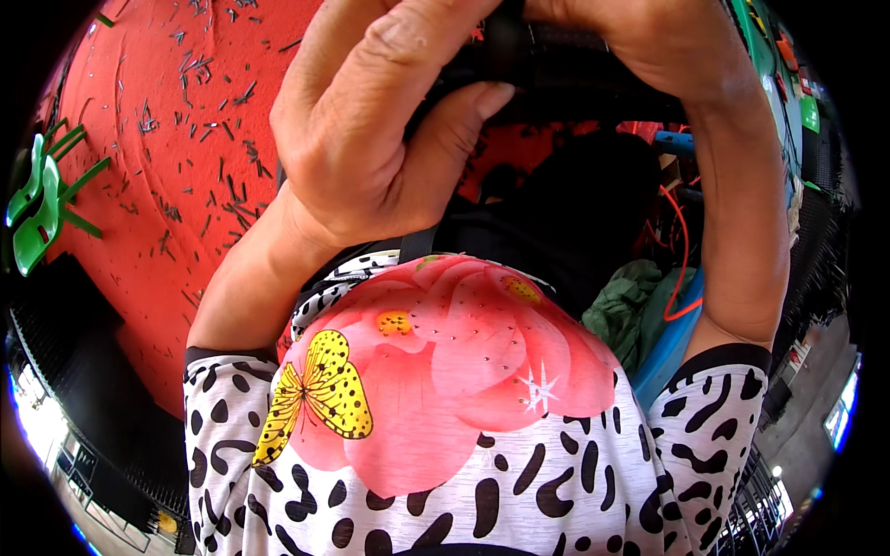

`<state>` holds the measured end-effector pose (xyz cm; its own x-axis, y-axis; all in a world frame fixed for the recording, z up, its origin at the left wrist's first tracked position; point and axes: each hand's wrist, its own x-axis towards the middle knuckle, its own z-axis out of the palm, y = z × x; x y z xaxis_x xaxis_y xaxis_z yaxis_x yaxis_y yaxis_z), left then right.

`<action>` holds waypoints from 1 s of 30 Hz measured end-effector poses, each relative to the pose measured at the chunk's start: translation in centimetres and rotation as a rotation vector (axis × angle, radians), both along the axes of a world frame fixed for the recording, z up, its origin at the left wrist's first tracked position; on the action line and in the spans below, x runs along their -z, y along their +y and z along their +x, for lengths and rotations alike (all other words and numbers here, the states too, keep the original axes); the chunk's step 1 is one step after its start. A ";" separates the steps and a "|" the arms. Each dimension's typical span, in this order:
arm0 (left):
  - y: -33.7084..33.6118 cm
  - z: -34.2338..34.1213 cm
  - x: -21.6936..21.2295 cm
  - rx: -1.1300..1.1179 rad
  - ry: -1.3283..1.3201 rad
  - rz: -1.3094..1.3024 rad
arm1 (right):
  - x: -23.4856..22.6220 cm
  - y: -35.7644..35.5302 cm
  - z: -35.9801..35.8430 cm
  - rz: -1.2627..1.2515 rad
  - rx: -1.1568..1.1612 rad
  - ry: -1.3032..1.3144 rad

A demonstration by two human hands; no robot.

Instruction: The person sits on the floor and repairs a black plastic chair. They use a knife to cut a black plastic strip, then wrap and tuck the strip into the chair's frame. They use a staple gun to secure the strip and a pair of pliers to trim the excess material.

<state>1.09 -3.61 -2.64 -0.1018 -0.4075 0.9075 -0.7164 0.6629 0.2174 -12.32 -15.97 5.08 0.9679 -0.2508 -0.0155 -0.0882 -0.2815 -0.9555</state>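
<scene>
Curling at the top of the frame, the left hand (362, 130) has its thumb apart from its fingers. The right hand (640, 37), upper right, is cut off by the edge. I cannot tell what either holds. A dark thing (565, 83) sits between them, maybe so both can steady it. The left hand hides part of the red mat (111, 56), where black bits (246, 93) lie.

Fisheye view: shirt (445, 398) brightly lit, deep shadow at upper centre, white glare at lower-left and right rims, edges bowed, corners black.
</scene>
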 end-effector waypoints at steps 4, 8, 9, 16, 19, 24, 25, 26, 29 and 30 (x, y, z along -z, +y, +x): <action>0.2 0.0 0.1 0.048 0.059 0.040 | 0.2 -0.7 0.1 0.053 -0.049 -0.013; -0.4 0.1 0.4 0.055 0.051 0.011 | -0.8 -0.1 0.2 -0.045 -0.068 0.058; -0.6 0.5 1.7 0.044 0.057 -0.038 | -0.2 0.1 0.6 -0.035 -0.089 0.027; -0.2 0.0 -0.5 0.058 0.008 -0.045 | 0.1 -0.2 -0.4 -0.059 -0.047 -0.061; 0.0 -0.5 -0.4 0.008 0.049 -0.022 | 0.2 0.2 -0.8 -0.148 0.015 -0.084; 0.6 -0.7 -0.4 0.051 0.153 0.089 | -1.0 1.6 -1.3 -0.255 0.175 -0.002; 0.6 -0.6 -1.1 0.057 0.141 0.092 | -0.9 1.4 -1.3 -0.185 0.195 0.050; 0.6 -0.6 -1.1 0.052 0.135 0.091 | -0.9 1.2 -1.1 -0.116 0.215 0.099; 0.5 -0.4 -0.1 0.041 0.139 0.084 | -0.9 1.3 -0.7 -0.070 0.190 0.115; 0.4 -0.5 -0.1 0.043 0.148 0.080 | -1.0 1.3 -0.8 -0.073 0.183 0.125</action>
